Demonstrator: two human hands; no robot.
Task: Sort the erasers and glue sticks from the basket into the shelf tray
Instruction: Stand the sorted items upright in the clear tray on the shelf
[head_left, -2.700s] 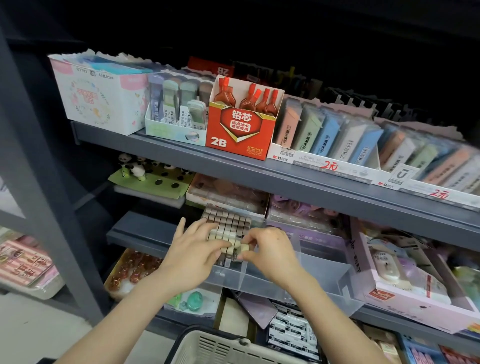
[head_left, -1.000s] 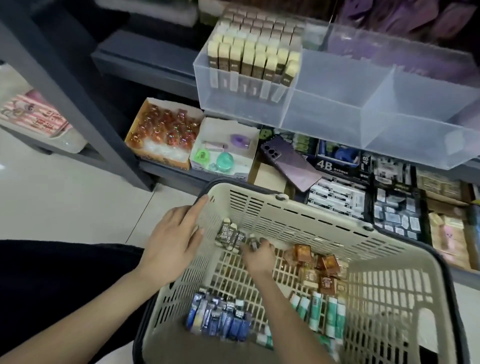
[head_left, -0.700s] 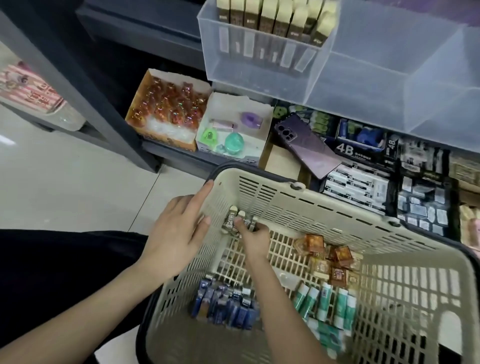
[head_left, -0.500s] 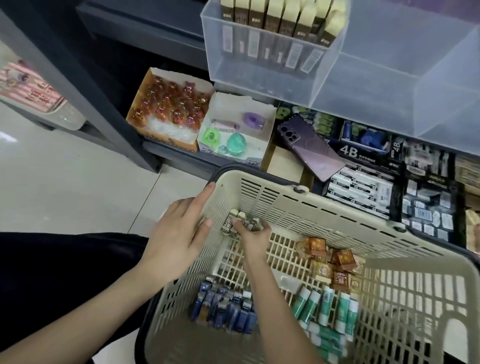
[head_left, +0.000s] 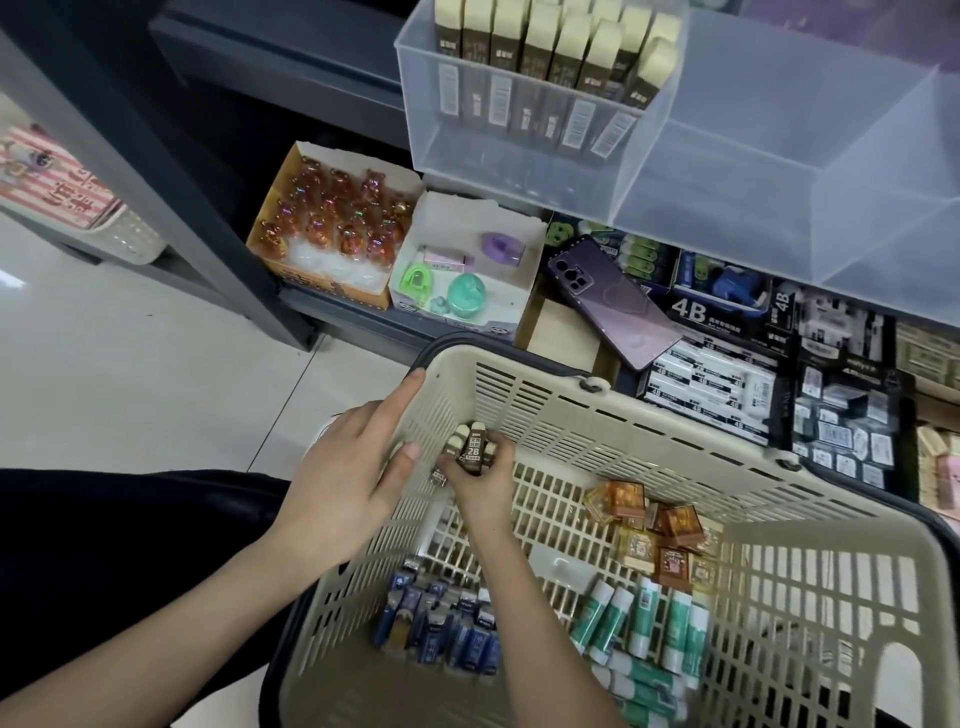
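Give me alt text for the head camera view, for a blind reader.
A right hand grips a bundle of brown erasers inside a cream basket, the left hand resting open on its rim. Green glue sticks lie in the basket; a clear shelf tray above holds rows of similar erasers.

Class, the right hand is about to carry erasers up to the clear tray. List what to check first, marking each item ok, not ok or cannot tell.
1. Right hand grips the brown erasers: ok.
2. Left hand steadies the basket: ok.
3. Tray has room in front of the standing erasers: ok.
4. No brown eraser left behind: cannot tell.
5. Glue sticks sorted: not ok, in basket.
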